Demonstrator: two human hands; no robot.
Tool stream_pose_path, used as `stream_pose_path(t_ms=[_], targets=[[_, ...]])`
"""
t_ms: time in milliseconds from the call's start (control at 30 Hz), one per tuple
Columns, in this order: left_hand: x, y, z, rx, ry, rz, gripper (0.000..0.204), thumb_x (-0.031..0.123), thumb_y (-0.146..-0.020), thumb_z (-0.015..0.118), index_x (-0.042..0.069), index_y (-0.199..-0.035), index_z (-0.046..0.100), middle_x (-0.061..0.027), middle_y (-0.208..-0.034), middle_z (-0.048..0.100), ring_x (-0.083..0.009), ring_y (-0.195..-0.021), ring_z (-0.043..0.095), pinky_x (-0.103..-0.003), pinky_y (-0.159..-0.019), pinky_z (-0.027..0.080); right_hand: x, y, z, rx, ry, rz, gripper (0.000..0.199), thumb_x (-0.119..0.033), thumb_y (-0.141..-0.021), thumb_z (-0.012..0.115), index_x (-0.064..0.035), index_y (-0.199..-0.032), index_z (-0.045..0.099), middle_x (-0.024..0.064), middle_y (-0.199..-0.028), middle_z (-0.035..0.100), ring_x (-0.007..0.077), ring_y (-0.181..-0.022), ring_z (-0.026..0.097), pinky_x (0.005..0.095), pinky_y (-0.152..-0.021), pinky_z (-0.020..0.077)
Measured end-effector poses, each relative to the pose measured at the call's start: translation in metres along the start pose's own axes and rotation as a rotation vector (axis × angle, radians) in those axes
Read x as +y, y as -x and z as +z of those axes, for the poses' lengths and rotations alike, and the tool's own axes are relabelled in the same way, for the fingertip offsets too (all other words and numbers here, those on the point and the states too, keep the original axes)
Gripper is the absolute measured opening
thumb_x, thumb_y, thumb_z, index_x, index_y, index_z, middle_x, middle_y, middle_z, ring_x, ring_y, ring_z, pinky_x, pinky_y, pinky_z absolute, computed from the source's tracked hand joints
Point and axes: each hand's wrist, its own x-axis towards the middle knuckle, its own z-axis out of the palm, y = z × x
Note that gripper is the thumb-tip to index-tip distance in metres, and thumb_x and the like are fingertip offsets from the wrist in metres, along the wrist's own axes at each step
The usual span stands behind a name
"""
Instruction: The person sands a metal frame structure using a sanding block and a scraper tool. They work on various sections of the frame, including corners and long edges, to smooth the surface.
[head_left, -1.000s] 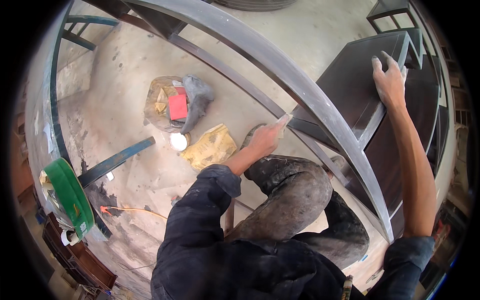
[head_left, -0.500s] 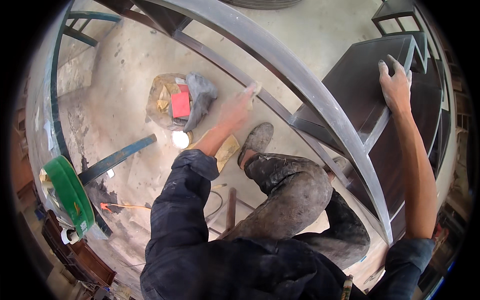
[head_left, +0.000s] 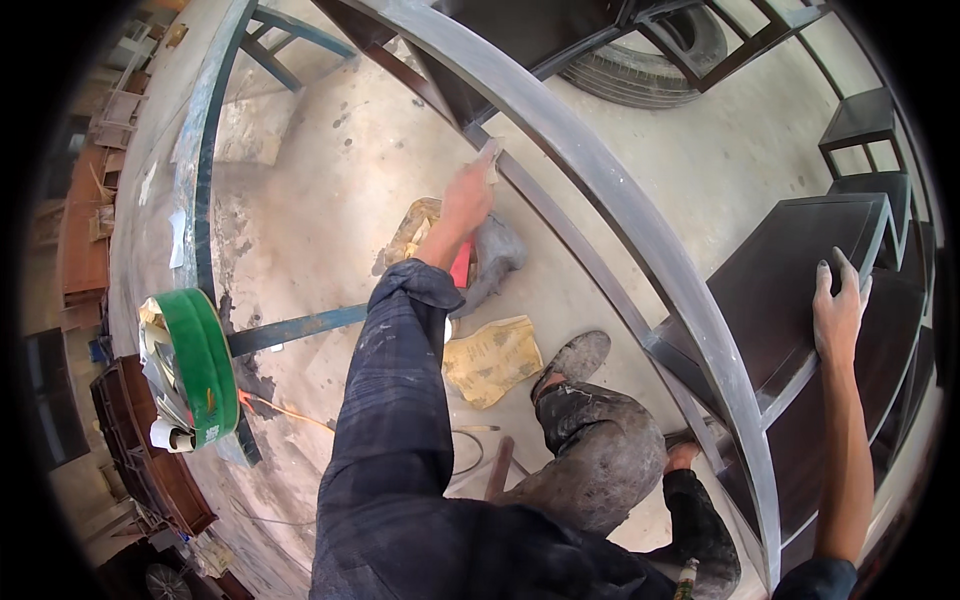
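Note:
My left hand (head_left: 467, 197) is closed on a small tan folded sheet (head_left: 492, 165) that looks like sandpaper. It presses against the narrow lower rail (head_left: 575, 245) of a dark wooden frame, close to where a crosspiece joins. My right hand (head_left: 838, 310) lies with fingers apart on the edge of a dark wooden panel (head_left: 775, 275) to the right. Between the hands runs a wide curved-looking grey, dusty beam (head_left: 610, 180) of the same frame. Beneath my left forearm, a bag (head_left: 412, 228) holds papers, a red sheet (head_left: 461, 265) and a grey cloth (head_left: 495, 255), partly hidden.
A yellowish paper sheet (head_left: 492, 360) lies on the floor near my shoe (head_left: 582, 356). At left are a blue-painted stand (head_left: 300, 328) and a green round container (head_left: 197, 365) with papers. An orange cord (head_left: 285, 408) lies beside it. A tyre (head_left: 640, 75) is at the far side.
My left hand has slid along the lower rail toward its far joint. My right hand stays on the panel. The whole view has shifted, so things appear lower and farther right.

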Motion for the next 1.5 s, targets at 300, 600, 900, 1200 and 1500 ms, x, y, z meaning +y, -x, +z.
stream_pose_path(t_ms=[300, 600, 900, 1200, 1500], targets=[[-0.035, -0.039, -0.033, -0.038, 0.018, 0.040, 0.064, 0.003, -0.091, 0.044, 0.012, -0.154, 0.041, -0.0279, -0.138, 0.057, -0.0447, -0.128, 0.054, -0.047, -0.110, 0.041, -0.002, 0.007, -0.008, 0.031, -0.043, -0.011, 0.044, -0.026, -0.103, 0.054, -0.0024, -0.140, 0.056, 0.0168, -0.141, 0.058, 0.0436, -0.146, 0.032, 0.0473, -0.124, 0.0202], [-0.060, -0.048, -0.027, -0.044, 0.086, 0.130, 0.057, 0.004, -0.092, 0.043, 0.004, -0.150, 0.046, -0.0268, -0.143, 0.055, -0.0428, -0.134, 0.051, -0.045, -0.113, 0.040, -0.005, 0.008, -0.005, 0.032, -0.026, -0.011, 0.042, -0.025, -0.104, 0.053, -0.0032, -0.140, 0.056, 0.0170, -0.139, 0.060, 0.0370, -0.141, 0.041, 0.0458, -0.125, 0.0181], [-0.051, -0.048, -0.038, -0.044, 0.072, 0.098, 0.061, -0.001, -0.088, 0.039, 0.004, -0.149, 0.047, -0.0255, -0.145, 0.053, -0.0411, -0.136, 0.049, -0.043, -0.116, 0.037, -0.005, 0.005, -0.006, 0.032, -0.012, -0.003, 0.042, -0.026, -0.104, 0.052, -0.0034, -0.140, 0.056, 0.0175, -0.141, 0.059, 0.0383, -0.144, 0.039, 0.0452, -0.125, 0.0184], [-0.053, -0.022, -0.048, -0.072, 0.039, 0.096, 0.070, -0.004, -0.084, 0.043, 0.005, -0.153, 0.040, -0.0257, -0.147, 0.051, -0.0423, -0.133, 0.051, -0.044, -0.114, 0.039, -0.007, 0.008, -0.008, 0.018, -0.069, 0.030, 0.043, -0.025, -0.104, 0.053, -0.0036, -0.141, 0.056, 0.0157, -0.144, 0.057, 0.0415, -0.147, 0.032, 0.0467, -0.124, 0.0207], [-0.034, -0.031, -0.024, -0.075, -0.001, 0.130, 0.073, -0.005, -0.084, 0.045, 0.008, -0.156, 0.037, -0.0256, -0.149, 0.049, -0.0455, -0.127, 0.053, -0.047, -0.112, 0.041, 0.000, 0.006, -0.004, -0.001, -0.042, 0.008, 0.043, -0.026, -0.103, 0.054, -0.0054, -0.141, 0.056, 0.0152, -0.145, 0.056, 0.0435, -0.148, 0.029, 0.0475, -0.123, 0.0223]])
